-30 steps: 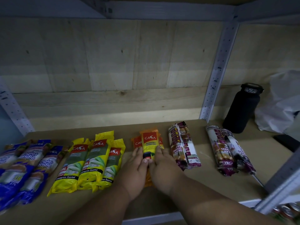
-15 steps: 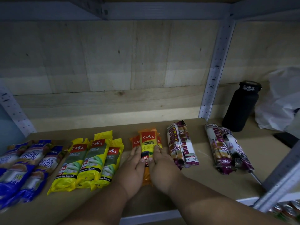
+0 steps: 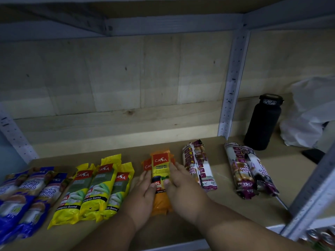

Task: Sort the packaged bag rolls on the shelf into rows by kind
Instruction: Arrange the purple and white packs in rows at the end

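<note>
Both hands flank the orange rolls (image 3: 160, 180): left hand (image 3: 143, 194) and right hand (image 3: 183, 192) lie flat-fingered against the stack's sides, squaring it into a row on the shelf (image 3: 181, 227).

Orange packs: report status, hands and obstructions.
Left hand and right hand press flat against the orange packs, squaring the stack. Yellow packs left, purple packs right; nothing in between.
</note>
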